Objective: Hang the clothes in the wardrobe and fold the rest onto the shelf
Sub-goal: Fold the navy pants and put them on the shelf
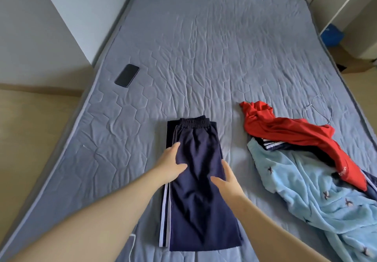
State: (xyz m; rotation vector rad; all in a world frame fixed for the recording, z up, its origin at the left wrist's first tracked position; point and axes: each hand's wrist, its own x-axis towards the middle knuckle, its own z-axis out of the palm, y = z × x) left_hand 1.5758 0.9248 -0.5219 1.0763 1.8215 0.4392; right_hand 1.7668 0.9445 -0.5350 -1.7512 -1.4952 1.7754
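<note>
A flat black phone [126, 75] lies at the upper left of the grey quilted mattress [204, 47]. At lower centre the navy track trousers with white side stripes [195, 200] lie doubled leg on leg, and the left hand [173, 163] and right hand [227, 180] rest flat on them, fingers straight, grasping nothing. Smoothing creases outward and squaring the edges should come before folding hem to waistband. At right, a crumpled red garment [295, 137] overlaps a pale blue fleece [306, 190].

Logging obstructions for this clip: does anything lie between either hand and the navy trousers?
Nothing visible does. The left hand and right hand rest flat on the navy trousers; the red garment and phone lie apart on the bed.
</note>
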